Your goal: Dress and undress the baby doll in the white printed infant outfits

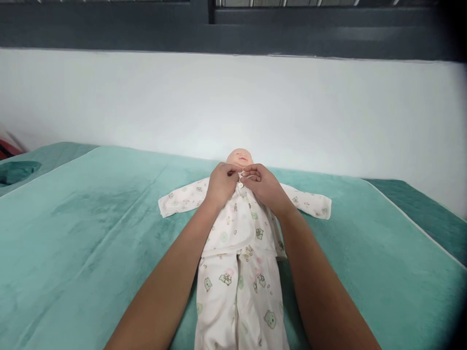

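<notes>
A baby doll (240,156) lies on its back, dressed in a white long-sleeved shirt (233,228) and matching trousers (219,301) printed with small bears. Its sleeves stretch out to both sides. At the doll's neck, my left hand (223,183) pinches the collar edge between thumb and fingers. Opposite it, my right hand (264,187) grips the other side of the collar, its fingertips almost meeting the left ones. Just below the fingers a white button (240,185) shows on the shirt front. The fabric between the fingertips is mostly hidden.
A teal plush cover (109,243) spreads under the doll, with darker teal cloth beyond its pale-edged sides. Behind it rises a white wall (233,102) below a dark frame (109,26). Something red (8,148) stands at the far left edge.
</notes>
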Demonstrator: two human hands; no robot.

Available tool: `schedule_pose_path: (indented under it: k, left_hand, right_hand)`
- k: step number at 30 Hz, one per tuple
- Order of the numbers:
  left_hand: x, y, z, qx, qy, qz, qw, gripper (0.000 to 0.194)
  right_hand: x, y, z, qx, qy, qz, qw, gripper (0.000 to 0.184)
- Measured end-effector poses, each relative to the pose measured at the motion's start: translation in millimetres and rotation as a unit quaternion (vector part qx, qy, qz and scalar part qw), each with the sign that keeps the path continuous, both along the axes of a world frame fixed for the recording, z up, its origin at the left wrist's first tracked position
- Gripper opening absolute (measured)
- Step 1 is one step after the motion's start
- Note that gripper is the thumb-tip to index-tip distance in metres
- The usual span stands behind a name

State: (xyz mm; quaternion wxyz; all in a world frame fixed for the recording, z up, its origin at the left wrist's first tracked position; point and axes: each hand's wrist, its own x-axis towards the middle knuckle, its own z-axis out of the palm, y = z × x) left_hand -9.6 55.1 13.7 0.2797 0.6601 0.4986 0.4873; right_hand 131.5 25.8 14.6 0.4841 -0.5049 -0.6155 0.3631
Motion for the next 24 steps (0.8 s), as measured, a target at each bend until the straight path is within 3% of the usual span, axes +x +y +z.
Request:
schedule_pose_path:
  k: [3, 7, 12, 18, 24]
  left_hand:
    - [-3.7, -10.6, -3.2, 0.041, 0.013, 0.005, 0.999, 0.021]
    - [-13.9, -39.5, -6.7, 0.105, 0.044, 0.000, 0.993, 0.017]
    - [-28.5, -64.9, -10.5, 0.102, 0.057, -0.042, 0.992, 0.016]
    - [-27.9, -53.6, -4.6, 0.058, 0.078, -0.079, 0.992, 0.022]
    - [-30.4, -42.4, 0.3, 0.004, 0.051, -0.120, 0.991, 0.020]
  right_hand:
    - [-5.6, -14.5, 0.5, 0.011, -0.025, -0.054, 0.998, 0.026]
    - [-18.4, -36.6, -1.7, 0.052, -0.162, -0.132, 0.977, 0.021]
    - [-24.5, -52.2, -7.0, 0.032, -0.171, -0.144, 0.974, 0.016]
    - [-20.9, -48.7, -11.1, 0.047, -0.099, -0.155, 0.982, 0.018]
    - [-18.3, -45.3, -9.5, 0.060, -0.170, -0.140, 0.974, 0.019]
